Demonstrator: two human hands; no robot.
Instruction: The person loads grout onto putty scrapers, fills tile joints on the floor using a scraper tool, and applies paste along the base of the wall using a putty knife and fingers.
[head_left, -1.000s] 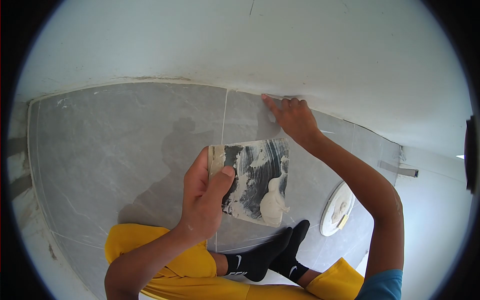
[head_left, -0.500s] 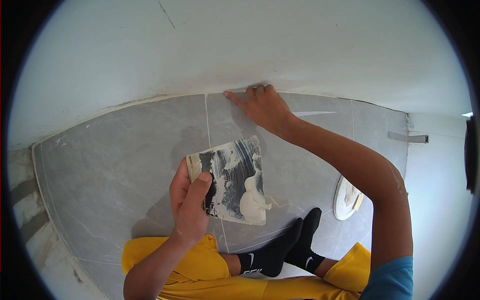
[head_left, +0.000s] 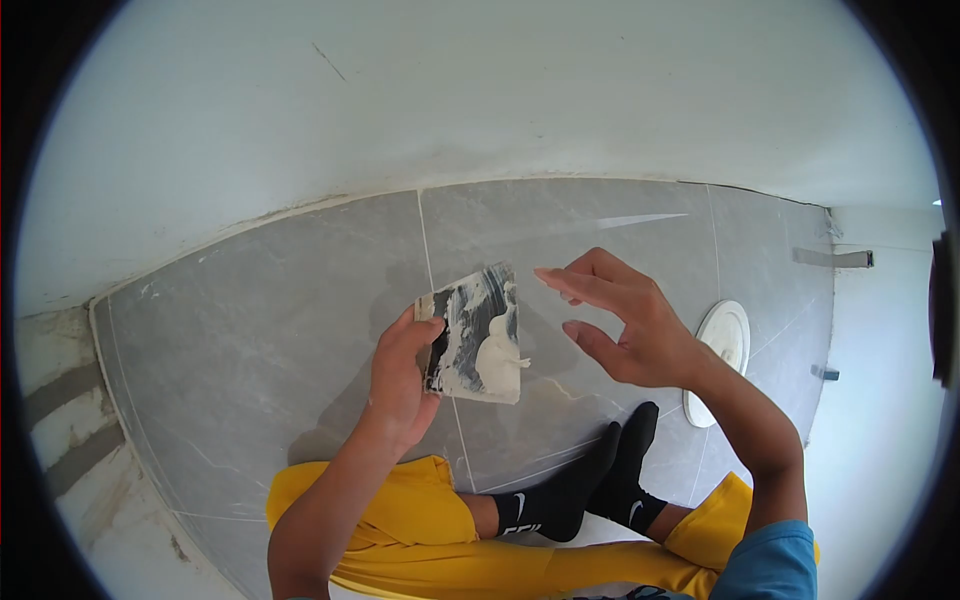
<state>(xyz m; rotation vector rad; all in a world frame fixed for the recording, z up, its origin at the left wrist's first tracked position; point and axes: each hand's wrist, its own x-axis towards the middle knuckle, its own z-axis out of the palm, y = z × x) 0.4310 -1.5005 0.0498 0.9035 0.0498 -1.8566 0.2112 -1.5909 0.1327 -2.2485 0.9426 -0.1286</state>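
Observation:
My left hand (head_left: 400,375) is closed on the left edge of a small square board (head_left: 462,340), its thumb over the face. The board's dark surface is streaked with white paste, and a thick lump of paste (head_left: 497,362) sits near its lower right side, with a bit sticking out past the edge. To the right of the board, my right hand (head_left: 632,325) hovers with fingers and thumb apart, holding nothing and not touching the board. Behind both hands, a pale joint line (head_left: 560,179) runs where the grey tiled floor (head_left: 250,330) meets the white wall (head_left: 480,90).
A round white lid (head_left: 728,325) lies on the floor, partly behind my right forearm. Black-socked feet (head_left: 570,490) and yellow trousers (head_left: 560,568) are close below the board. A grey strip (head_left: 835,258) and a small dark piece (head_left: 825,374) are at the right wall.
My right hand has left the joint at the base of the wall and come back toward the board, its fingers spreading. The board, still in my left hand, has shifted slightly.

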